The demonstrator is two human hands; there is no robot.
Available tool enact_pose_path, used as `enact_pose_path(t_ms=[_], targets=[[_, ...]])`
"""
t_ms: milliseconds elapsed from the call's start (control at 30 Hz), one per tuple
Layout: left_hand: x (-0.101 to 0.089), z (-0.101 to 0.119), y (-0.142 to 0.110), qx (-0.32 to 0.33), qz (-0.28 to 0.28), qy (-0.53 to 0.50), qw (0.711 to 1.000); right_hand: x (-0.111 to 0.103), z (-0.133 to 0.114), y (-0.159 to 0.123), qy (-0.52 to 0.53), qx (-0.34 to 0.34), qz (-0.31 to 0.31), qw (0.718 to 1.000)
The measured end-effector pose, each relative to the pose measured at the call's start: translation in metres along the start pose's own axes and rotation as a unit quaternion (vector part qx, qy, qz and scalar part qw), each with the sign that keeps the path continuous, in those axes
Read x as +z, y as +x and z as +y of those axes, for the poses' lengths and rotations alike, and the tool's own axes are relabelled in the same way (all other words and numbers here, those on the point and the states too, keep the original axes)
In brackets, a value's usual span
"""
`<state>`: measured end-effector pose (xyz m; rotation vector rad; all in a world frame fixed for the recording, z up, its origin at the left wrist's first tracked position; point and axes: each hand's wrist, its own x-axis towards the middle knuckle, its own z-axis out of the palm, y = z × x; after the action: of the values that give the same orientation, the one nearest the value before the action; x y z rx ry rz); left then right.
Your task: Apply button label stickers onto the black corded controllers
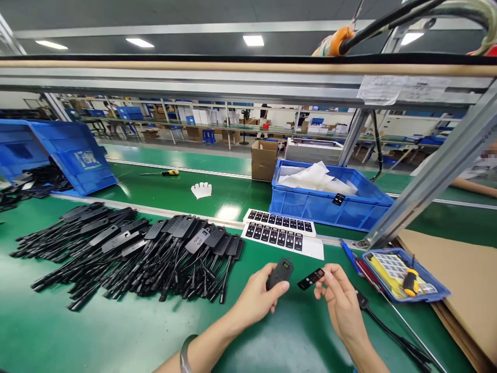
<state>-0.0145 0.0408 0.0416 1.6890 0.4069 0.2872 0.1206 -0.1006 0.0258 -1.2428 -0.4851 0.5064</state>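
My left hand (257,296) is closed around a small black controller housing (280,272), holding it up above the green table. My right hand (338,296) pinches a narrow black label sticker (311,278) by its right end, a short gap from the housing. The controller's black cable (388,331) trails past my right wrist toward the lower right. Two white sheets of the same black stickers (280,231) lie just beyond my hands.
A large pile of black cabled controllers (135,248) covers the table to the left. A blue crate with white sheets (330,199) stands behind the stickers. A small blue tray with a screwdriver (406,280) sits right, beside cardboard (466,280). A metal frame post (430,176) slants at the right.
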Motion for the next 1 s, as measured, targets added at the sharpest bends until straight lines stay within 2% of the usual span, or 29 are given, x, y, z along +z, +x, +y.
enact_pose_path(t_ms=[33,100,200,500,700,800,1000], targets=[[0.006,-0.002,-0.002,-0.039,-0.033,-0.102,0.993,0.000,0.001,-0.001,-0.004,0.006,-0.005,1.000],[0.015,-0.006,-0.005,-0.101,-0.066,-0.259,0.958,0.000,0.001,-0.004,-0.026,0.011,-0.012,1.000],[0.022,-0.008,-0.009,-0.154,-0.086,-0.346,0.921,0.003,0.001,-0.007,-0.077,0.013,-0.021,0.997],[0.023,-0.009,-0.017,-0.161,-0.154,-0.352,0.909,0.012,-0.008,-0.015,-0.154,0.019,-0.035,0.987],[0.025,-0.013,-0.017,-0.160,-0.149,-0.356,0.909,0.001,-0.009,-0.017,-0.121,0.002,-0.053,0.991],[0.024,-0.011,-0.016,-0.161,-0.148,-0.339,0.915,-0.005,-0.010,-0.016,-0.108,0.025,-0.069,0.991],[0.024,-0.005,-0.016,-0.158,-0.160,-0.332,0.916,-0.002,-0.021,-0.012,-0.164,0.068,-0.106,0.978]])
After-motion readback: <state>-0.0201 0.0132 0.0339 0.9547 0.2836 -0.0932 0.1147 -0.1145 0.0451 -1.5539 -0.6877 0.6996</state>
